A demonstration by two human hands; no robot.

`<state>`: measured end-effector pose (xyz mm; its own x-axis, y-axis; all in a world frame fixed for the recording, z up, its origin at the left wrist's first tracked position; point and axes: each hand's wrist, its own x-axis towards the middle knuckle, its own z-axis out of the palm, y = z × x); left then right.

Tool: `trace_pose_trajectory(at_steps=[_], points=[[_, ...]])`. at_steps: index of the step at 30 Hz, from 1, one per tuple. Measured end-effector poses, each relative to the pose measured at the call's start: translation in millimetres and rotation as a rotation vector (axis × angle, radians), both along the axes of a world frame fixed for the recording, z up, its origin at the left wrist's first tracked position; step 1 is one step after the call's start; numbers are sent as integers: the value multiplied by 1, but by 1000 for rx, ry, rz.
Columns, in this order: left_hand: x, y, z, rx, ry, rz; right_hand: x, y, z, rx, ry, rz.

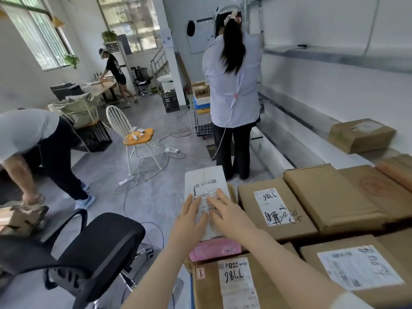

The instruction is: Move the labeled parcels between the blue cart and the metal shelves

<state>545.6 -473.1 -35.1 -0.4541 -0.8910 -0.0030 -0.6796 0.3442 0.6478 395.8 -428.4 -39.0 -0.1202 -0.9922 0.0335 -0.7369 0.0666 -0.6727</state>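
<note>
Hands seen from a head camera lie flat on a white parcel point(204, 178). The left hand point(191, 217) and right hand point(224, 211) are side by side, nearly touching. Their fingers are straight and slightly spread, pressing on the parcel's printed label, and neither hand curls round anything.

The white parcel lies at the left edge of a crowd of parcels. Its near end rests on a pink parcel point(215, 249) and its far end points away over the grey floor. Just right of it sits a brown box point(276, 208) with "98LL" handwritten on its label. Nearest the camera, a second box point(238, 284) carries the same number, with a third labelled box point(361, 268) to its right. Behind these lies a wide flat box point(330, 197) with no label showing. A thin blue edge point(191, 286) shows at the second box's left side; whether it belongs to the cart cannot be told.

Metal shelves point(334, 56) run along the right wall. A small box point(361, 134) sits on a lower shelf, well apart from the hands.

A person in a white shirt point(231, 85) stands facing the shelves, back to the camera. At the left, another person point(29, 134) bends toward the floor. Far back, a third person point(113, 70) leans over a table. A black office chair point(89, 248) stands at lower left, near the left forearm. A white chair point(133, 134) with an orange cushion stands mid-floor, and cables point(138, 179) trail around it.
</note>
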Motion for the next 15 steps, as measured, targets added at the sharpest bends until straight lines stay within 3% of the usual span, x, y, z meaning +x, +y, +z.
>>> trace_pose_trajectory(at_steps=[2,6,11,15], points=[[-3,5,8,1,-63,-6,-2,9,9,-4,-11,7],[-34,17,48,-240,-313,-16,-32,71,34,-87,-36,-95],[-170,87,93,-368,6,-316,-121,215,44,-91,-18,-445],[-292,223,78,-447,155,-684,-183,368,31,-85,-16,-821]])
